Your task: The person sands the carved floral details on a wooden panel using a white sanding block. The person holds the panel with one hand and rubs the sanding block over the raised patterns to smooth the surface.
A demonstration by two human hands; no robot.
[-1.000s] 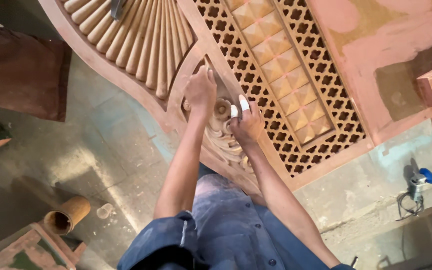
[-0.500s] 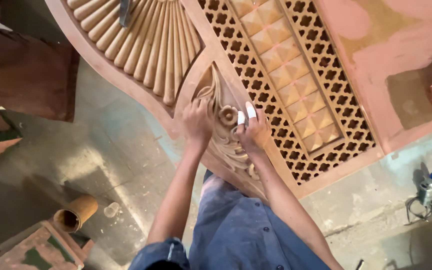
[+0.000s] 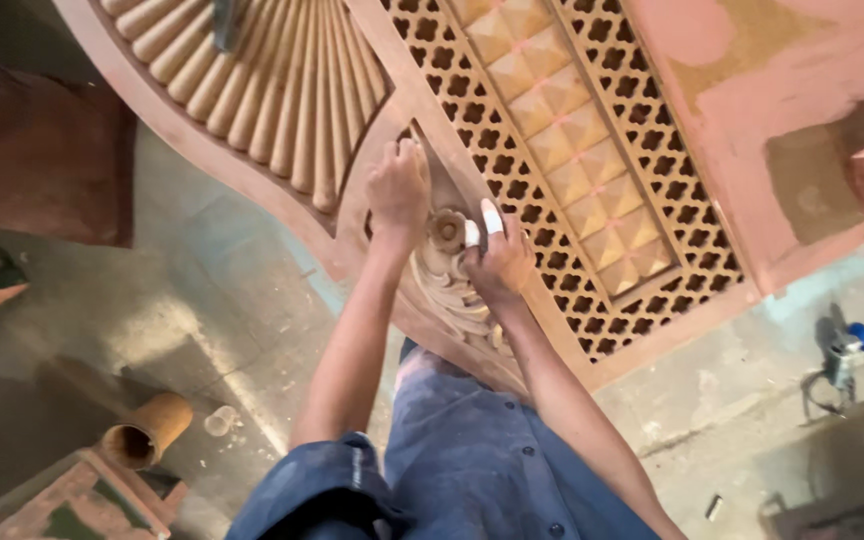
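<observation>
**Two hands working on a carved rosette**

At the centre of the frame, the left hand (image 3: 398, 190) is lying flat, fingers loosely together, on the carved wooden panel (image 3: 282, 110), just beside the round rosette carving (image 3: 445, 229). The right hand (image 3: 497, 262) is pinching closed, its taped fingertips (image 3: 490, 215) touching the rosette's right edge. The lattice section (image 3: 572, 150) is filling the upper right. A rusty pipe piece (image 3: 147, 430) is lying on the floor (image 3: 202, 330) at lower left, a power tool (image 3: 845, 350) at right.

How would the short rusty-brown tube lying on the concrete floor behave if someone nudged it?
The short rusty-brown tube lies on its side and looks round, so it would probably roll. Its open, hollow end suggests it is fairly light for its size. It looks stiff rather than floppy. The gritty concrete floor might slow it.
</observation>
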